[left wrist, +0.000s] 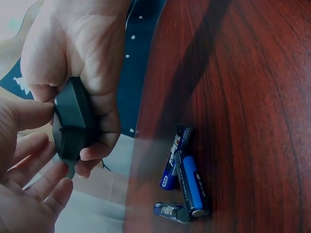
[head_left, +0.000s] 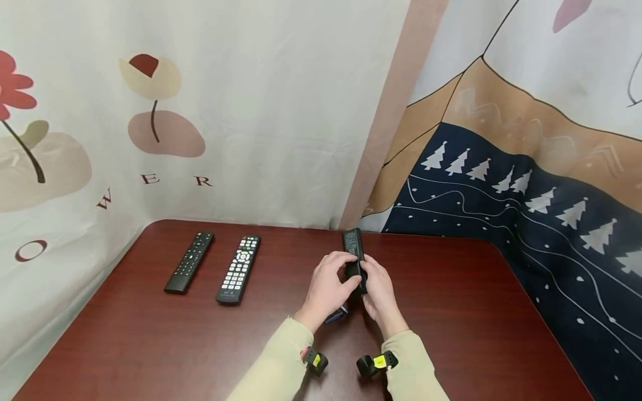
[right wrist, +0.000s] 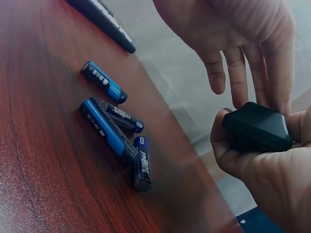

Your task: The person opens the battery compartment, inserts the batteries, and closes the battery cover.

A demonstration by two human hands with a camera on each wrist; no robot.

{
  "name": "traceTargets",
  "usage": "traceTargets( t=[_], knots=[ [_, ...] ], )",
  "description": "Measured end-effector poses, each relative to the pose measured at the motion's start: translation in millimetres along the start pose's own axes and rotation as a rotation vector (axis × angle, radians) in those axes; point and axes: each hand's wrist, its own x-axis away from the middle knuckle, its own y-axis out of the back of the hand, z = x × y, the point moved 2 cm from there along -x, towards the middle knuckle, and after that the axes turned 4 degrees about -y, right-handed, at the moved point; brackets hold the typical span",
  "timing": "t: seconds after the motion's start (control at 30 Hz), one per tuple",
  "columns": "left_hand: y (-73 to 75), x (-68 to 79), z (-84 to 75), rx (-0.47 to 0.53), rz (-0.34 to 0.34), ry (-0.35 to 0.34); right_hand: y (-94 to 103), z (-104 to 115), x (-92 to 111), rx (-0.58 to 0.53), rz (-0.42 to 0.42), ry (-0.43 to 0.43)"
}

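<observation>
A black remote control point(head_left: 353, 243) is held over the table, its far end pointing away from me. My right hand point(head_left: 379, 291) grips it from the right, fingers wrapped round its body in the left wrist view. From the left, my left hand point(head_left: 325, 287) touches it with thumb and fingertips; the other left fingers point(right wrist: 238, 73) extend loosely in the right wrist view. Much of the remote's near half is hidden by the hands. On the table below lie several blue-and-black batteries point(right wrist: 109, 128), some crossing one another.
Two more remotes lie on the left of the table: a slim black one point(head_left: 190, 262) and a wider one with white buttons point(head_left: 239, 270). Patterned curtains point(head_left: 281, 111) hang along the far edge and sides of the red-brown table point(head_left: 165, 345).
</observation>
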Motion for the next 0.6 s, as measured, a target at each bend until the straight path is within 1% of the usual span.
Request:
traceTargets(
  t=[0.13, 0.3, 0.5, 0.6],
  knots=[
    [-0.4, -0.5, -0.9, 0.007, -0.014, -0.001, 0.3, 1.4, -0.6, -0.011, -0.002, 0.006],
    [-1.0, -1.0, -1.5, 0.018, -0.018, 0.0, 1.5, 1.7, -0.4, -0.015, 0.023, 0.007],
    [-2.5, -1.8, -0.9, 0.078, -0.006, 0.039, 2.3, 3.6, 0.2, -0.01, 0.037, 0.011],
    [-3.4, -2.7, 0.9, 0.083, 0.002, 0.062, 2.2, 4.1, 0.2, -0.009, 0.039, 0.018]
  ],
)
